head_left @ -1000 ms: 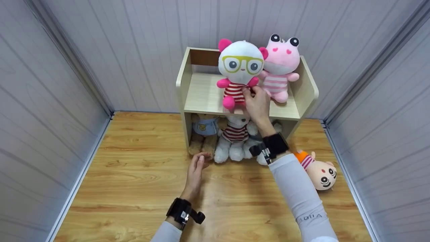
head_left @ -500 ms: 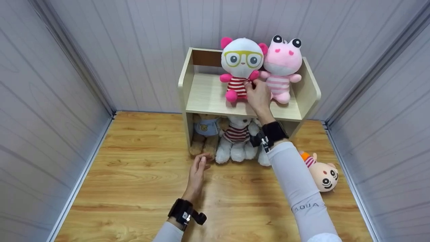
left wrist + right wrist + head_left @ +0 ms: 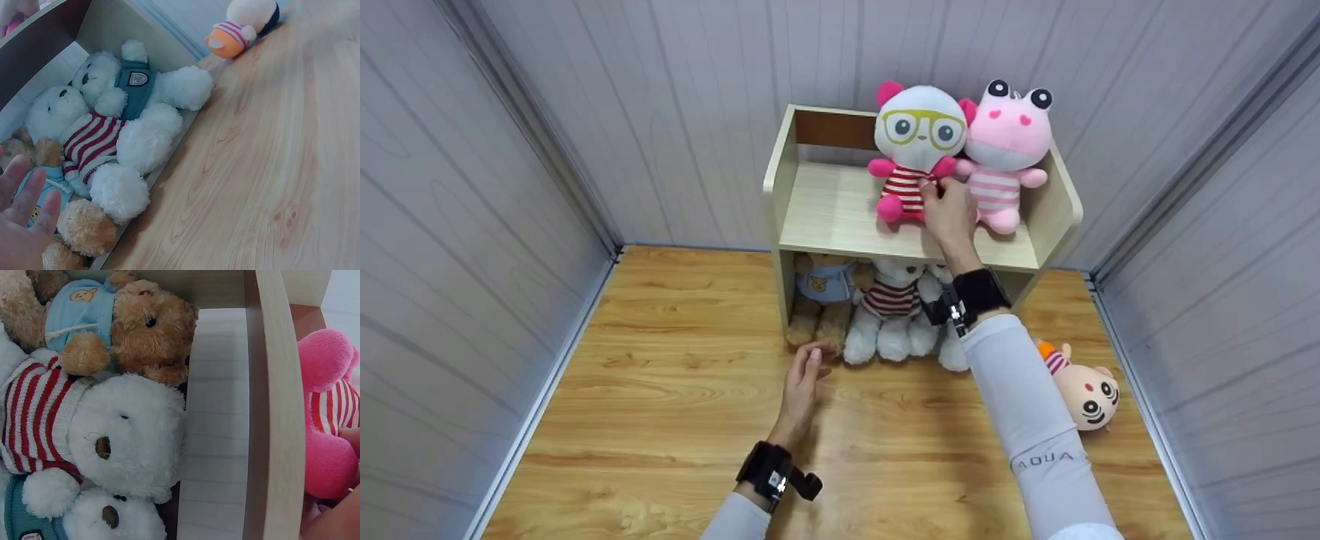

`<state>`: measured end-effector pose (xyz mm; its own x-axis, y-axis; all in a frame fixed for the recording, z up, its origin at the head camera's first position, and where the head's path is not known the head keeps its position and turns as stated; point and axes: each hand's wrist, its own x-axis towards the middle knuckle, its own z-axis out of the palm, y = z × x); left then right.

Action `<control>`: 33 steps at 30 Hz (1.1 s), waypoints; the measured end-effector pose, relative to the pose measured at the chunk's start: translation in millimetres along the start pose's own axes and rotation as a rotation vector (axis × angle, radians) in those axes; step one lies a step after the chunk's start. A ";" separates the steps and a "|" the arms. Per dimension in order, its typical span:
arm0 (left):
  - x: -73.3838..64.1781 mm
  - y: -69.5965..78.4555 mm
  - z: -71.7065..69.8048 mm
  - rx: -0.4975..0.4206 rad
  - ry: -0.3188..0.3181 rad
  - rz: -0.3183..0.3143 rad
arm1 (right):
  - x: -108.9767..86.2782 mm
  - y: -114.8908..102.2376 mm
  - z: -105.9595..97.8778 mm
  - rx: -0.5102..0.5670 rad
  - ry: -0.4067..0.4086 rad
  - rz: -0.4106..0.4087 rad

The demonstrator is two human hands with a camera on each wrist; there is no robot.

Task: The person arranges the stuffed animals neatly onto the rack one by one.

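Observation:
My right hand (image 3: 950, 214) pinches the red-and-white striped shirt of a panda plush (image 3: 921, 135) with pink ears and yellow glasses. The panda sits upright on the top shelf, against a pink plush (image 3: 994, 187) with bulging eyes and a striped body. In the right wrist view the panda's pink feet (image 3: 329, 464) show beyond the shelf board, with part of the hand at the edge. Low in front of the unit, my left hand (image 3: 801, 382) is held with fingers extended, near the legs of a brown teddy bear (image 3: 817, 319) in a blue shirt.
The wooden shelf unit (image 3: 840, 238) stands against the back wall. Its lower compartment also holds a white bear (image 3: 93, 140) in a striped sweater and another white bear (image 3: 135, 93) in green. A round-headed doll (image 3: 1087, 394) lies on the floor at right.
My right hand has moved the panda slightly back and to the right, closer beside the pink plush. The left hand keeps its place, and the head view has shifted slightly.

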<state>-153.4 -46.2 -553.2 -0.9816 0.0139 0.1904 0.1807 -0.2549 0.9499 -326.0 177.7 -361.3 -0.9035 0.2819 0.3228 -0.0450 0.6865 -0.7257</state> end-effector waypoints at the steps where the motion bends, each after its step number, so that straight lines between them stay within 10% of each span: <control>1: 0.0 -0.5 0.0 -0.003 0.001 -0.002 | 0.0 0.2 -0.3 0.000 -0.003 0.002; 19: 0.7 -3.5 -2.6 -0.009 -0.021 -0.009 | -68.4 33.9 -14.5 0.306 0.134 -0.252; 33: 4.8 -4.8 -14.9 0.010 0.029 -0.017 | -137.9 99.5 -50.8 0.298 0.278 -0.358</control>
<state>-159.9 -59.3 -560.5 -0.9859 -0.0101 0.1671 0.1644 -0.2449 0.9555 -184.3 241.2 -447.1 -0.6645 0.2598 0.7007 -0.4845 0.5640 -0.6687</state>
